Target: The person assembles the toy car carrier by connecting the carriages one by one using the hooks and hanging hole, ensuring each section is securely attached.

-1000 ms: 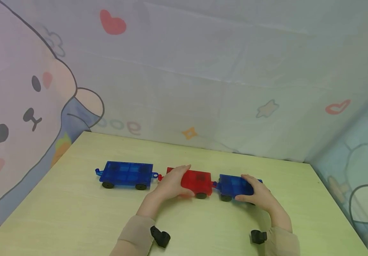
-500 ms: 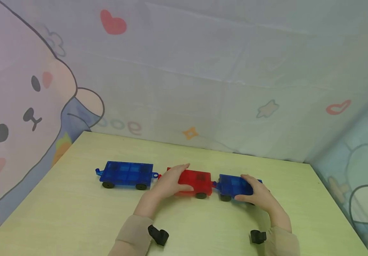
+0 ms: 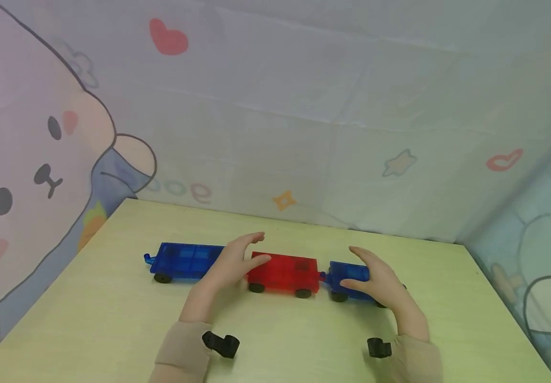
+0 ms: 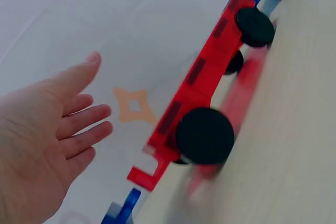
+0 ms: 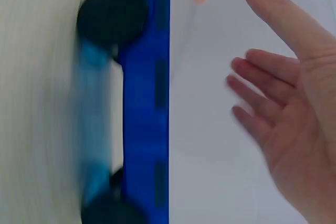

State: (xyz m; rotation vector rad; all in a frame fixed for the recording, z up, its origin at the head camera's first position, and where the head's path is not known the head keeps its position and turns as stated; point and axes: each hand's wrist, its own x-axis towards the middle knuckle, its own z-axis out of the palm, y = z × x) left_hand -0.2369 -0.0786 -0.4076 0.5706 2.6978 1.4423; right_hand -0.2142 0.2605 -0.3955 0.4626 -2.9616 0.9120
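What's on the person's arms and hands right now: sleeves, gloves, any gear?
Both hands, left hand and right hand, are bare, without gloves. Each forearm wears a beige long sleeve ending at the wrist. A small black camera mount sits at each wrist. No rings or markings show.

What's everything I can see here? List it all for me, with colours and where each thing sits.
long blue wagon: 1, translucent blue with black wheels, left end of the row on the table
red wagon: 1, translucent red with black wheels, middle of the row
short blue wagon: 1, blue with black wheels, right end of the row
table: 1, pale yellow-green wood grain
backdrop cloth: 1, pale with hearts, stars and a cartoon bear, behind the table
left hand: 1, open, above the red wagon's left end
right hand: 1, open, above the short blue wagon
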